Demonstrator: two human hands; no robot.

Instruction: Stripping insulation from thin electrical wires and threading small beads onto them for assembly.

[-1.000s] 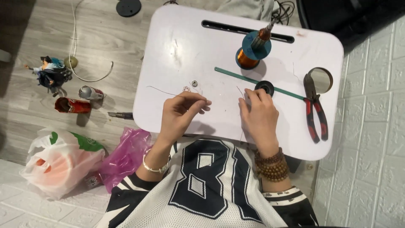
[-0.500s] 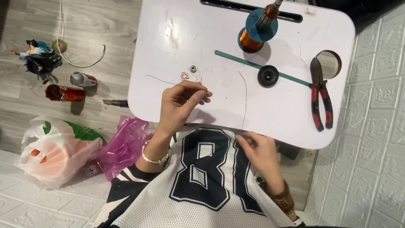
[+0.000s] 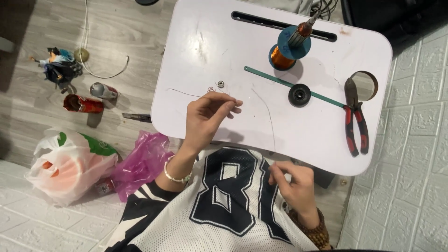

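Observation:
My left hand [image 3: 207,114] rests on the white lap table [image 3: 200,42], fingers pinched on one end of a thin wire [image 3: 266,109]. The wire curves across the tabletop and down over the near edge to my right hand [image 3: 291,184], which pinches its other end in front of my black-and-white jersey. A small metal ring [image 3: 220,84] and a tiny twisted wire piece [image 3: 211,89] lie just beyond my left fingertips. A spool of copper wire [image 3: 283,52] on a blue base stands at the back of the table.
Red-handled pliers [image 3: 355,119] lie at the table's right, beside a round hole [image 3: 364,85]. A green strip [image 3: 270,79] runs under a black disc [image 3: 299,94]. On the floor to the left: cans [image 3: 84,103], a figurine [image 3: 58,65], a white bag [image 3: 70,165], a pink bag [image 3: 142,161].
My right hand has left the table near the black disc and drawn back toward my body, pulling the wire out long. My left hand has stayed pinched in place.

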